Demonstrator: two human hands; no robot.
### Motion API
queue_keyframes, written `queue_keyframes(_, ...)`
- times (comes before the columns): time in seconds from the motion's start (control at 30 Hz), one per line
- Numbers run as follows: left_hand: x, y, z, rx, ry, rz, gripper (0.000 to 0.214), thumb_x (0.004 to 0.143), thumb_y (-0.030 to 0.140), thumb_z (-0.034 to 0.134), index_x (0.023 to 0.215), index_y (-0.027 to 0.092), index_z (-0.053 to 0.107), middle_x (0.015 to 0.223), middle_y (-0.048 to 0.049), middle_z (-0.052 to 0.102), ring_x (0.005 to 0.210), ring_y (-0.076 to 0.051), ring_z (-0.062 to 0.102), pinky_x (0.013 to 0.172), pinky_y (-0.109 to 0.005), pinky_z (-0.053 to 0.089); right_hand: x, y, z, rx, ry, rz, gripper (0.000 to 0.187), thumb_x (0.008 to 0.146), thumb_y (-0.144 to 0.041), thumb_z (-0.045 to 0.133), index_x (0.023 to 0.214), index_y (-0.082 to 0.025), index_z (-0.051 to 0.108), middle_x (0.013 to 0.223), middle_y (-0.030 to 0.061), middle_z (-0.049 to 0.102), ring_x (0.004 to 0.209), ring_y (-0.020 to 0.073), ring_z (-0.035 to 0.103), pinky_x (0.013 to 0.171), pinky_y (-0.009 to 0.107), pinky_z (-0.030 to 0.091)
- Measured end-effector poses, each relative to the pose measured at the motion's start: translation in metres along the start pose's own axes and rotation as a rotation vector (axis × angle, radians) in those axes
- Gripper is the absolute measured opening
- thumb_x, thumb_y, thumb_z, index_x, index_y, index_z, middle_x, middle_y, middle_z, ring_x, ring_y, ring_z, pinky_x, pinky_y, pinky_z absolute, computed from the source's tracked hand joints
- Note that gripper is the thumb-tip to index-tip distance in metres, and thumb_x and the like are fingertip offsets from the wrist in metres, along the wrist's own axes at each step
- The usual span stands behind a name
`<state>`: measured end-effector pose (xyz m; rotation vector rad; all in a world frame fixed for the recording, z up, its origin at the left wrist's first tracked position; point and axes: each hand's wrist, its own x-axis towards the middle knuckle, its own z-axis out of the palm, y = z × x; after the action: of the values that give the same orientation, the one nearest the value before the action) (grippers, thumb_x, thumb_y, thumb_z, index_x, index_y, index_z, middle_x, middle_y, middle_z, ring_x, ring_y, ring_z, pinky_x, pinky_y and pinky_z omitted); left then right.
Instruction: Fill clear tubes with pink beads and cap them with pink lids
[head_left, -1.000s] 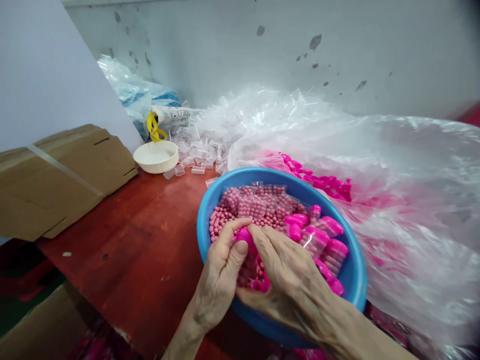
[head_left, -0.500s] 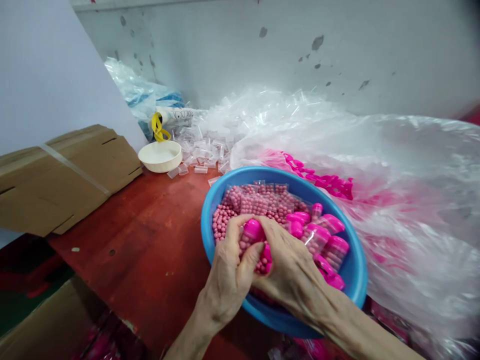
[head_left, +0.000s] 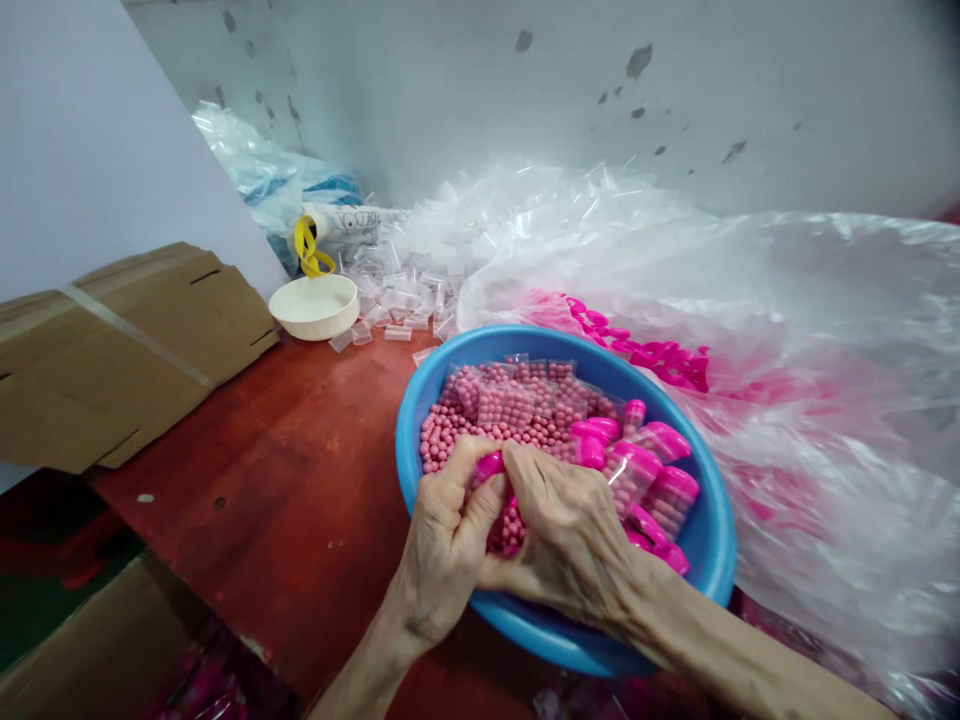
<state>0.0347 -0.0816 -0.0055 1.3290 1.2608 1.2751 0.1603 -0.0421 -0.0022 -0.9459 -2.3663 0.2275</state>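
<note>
Over the near side of a blue basin (head_left: 724, 540), my left hand (head_left: 448, 530) and my right hand (head_left: 566, 510) are closed together on one small container with a bright pink cap (head_left: 489, 466). Fingers and thumbs cover most of its body. Loose pink beads (head_left: 442, 435) fill the left part of the basin, with clear pieces full of beads (head_left: 506, 403) lying on top. To the right of my hands are several bead-filled clear containers with pink caps (head_left: 671, 500).
A brown-red table (head_left: 300, 450) carries flattened cardboard (head_left: 135, 350), a white dish (head_left: 315, 308) and yellow tape (head_left: 309, 245). Clear plastic tubes (head_left: 405, 295) are heaped behind. Pink parts (head_left: 660, 362) lie among the clear plastic sheeting (head_left: 810, 300) on the right.
The pink cap has turned and sunk lower between my fingers, so less of the container shows. My right fingers have moved over its top. The view has shifted slightly.
</note>
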Motion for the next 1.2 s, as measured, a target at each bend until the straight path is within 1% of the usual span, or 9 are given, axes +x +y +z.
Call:
queue_keyframes(0.17,0.005,-0.003,0.0,-0.036,0.038,0.015,0.018,0.092,0.03,0.048,0.106,0.022,0.056,0.094,0.0003,0.063,0.08,-0.013,0.057,0.078,-0.023,0.044,0.006,-0.005,0.001,-0.014,0.0,0.024,0.03,0.08,-0.046,0.052,0.085,-0.017,0.049,0.076,0.0081,0.06,0.067,0.0231,0.058,0.056,0.032,0.043)
queue_keyframes(0.27,0.007,-0.005,0.002,-0.065,0.077,-0.011,0.033,0.089,0.034,0.053,0.12,0.023,0.047,0.109,-0.0033,0.06,0.093,-0.016,0.057,0.087,-0.027,0.043,0.006,-0.001,-0.004,-0.025,0.005,0.036,0.028,0.08,-0.041,0.054,0.09,-0.016,0.05,0.081,0.0087,0.061,0.072,0.023,0.059,0.06,0.033,0.046)
queue_keyframes(0.37,0.007,-0.006,0.004,-0.068,0.163,-0.033,0.042,0.09,0.037,0.05,0.128,0.021,0.039,0.1,-0.0038,0.062,0.091,-0.017,0.059,0.09,-0.031,0.042,0.0,0.018,-0.019,-0.093,0.025,0.09,0.034,0.079,-0.04,0.057,0.099,-0.013,0.05,0.086,0.0113,0.062,0.076,0.0248,0.059,0.063,0.036,0.048)
queue_keyframes(0.43,0.007,-0.007,0.004,-0.067,0.222,-0.029,0.037,0.091,0.037,0.048,0.123,0.019,0.044,0.092,-0.0034,0.063,0.089,-0.017,0.06,0.091,-0.032,0.041,-0.005,0.034,-0.03,-0.216,0.056,0.154,0.042,0.078,-0.046,0.059,0.101,-0.012,0.051,0.089,0.0128,0.062,0.079,0.0271,0.059,0.067,0.041,0.048)
queue_keyframes(0.53,0.008,-0.008,0.005,-0.092,0.25,-0.062,0.031,0.089,0.038,0.05,0.115,0.019,0.051,0.096,-0.005,0.064,0.093,-0.018,0.061,0.087,-0.032,0.044,-0.014,0.054,-0.044,-0.352,0.097,0.188,0.042,0.077,-0.051,0.059,0.096,-0.015,0.052,0.086,0.0111,0.061,0.083,0.0289,0.057,0.073,0.044,0.047)
queue_keyframes(0.73,0.009,-0.009,0.005,-0.095,0.247,-0.063,0.02,0.087,0.031,0.055,0.1,0.017,0.059,0.095,-0.0045,0.064,0.088,-0.017,0.062,0.081,-0.028,0.047,-0.027,0.075,-0.051,-0.485,0.135,0.233,0.055,0.078,-0.064,0.05,0.099,-0.014,0.054,0.093,0.015,0.058,0.095,0.0324,0.051,0.078,0.046,0.047)
queue_keyframes(0.87,0.008,-0.009,0.005,-0.085,0.255,-0.054,0.016,0.086,0.027,0.055,0.097,0.017,0.061,0.095,-0.0046,0.065,0.089,-0.017,0.062,0.08,-0.026,0.047,-0.037,0.087,-0.054,-0.567,0.058,0.238,0.064,0.077,-0.068,0.048,0.101,-0.01,0.056,0.097,0.0182,0.058,0.094,0.0337,0.051,0.078,0.048,0.047)
queue_keyframes(1.0,0.014,-0.012,0.0,-0.107,0.215,-0.074,0.018,0.084,0.028,0.058,0.096,0.015,0.062,0.094,-0.0058,0.066,0.083,-0.016,0.063,0.078,-0.027,0.048,-0.047,0.083,-0.053,-0.61,-0.022,0.221,0.062,0.075,-0.065,0.054,0.103,-0.01,0.058,0.106,0.0202,0.058,0.1,0.036,0.05,0.082,0.049,0.047)
queue_keyframes(1.2,0.059,-0.017,-0.018,0.471,0.052,0.038,0.022,0.086,0.027,0.048,0.099,0.013,0.059,0.091,-0.0082,0.066,0.078,-0.02,0.063,0.074,-0.033,0.049,-0.053,0.066,-0.042,-0.579,-0.074,0.234,0.06,0.078,-0.054,0.057,0.114,-0.007,0.054,0.121,0.0244,0.054,0.112,0.0379,0.046,0.091,0.053,0.041)
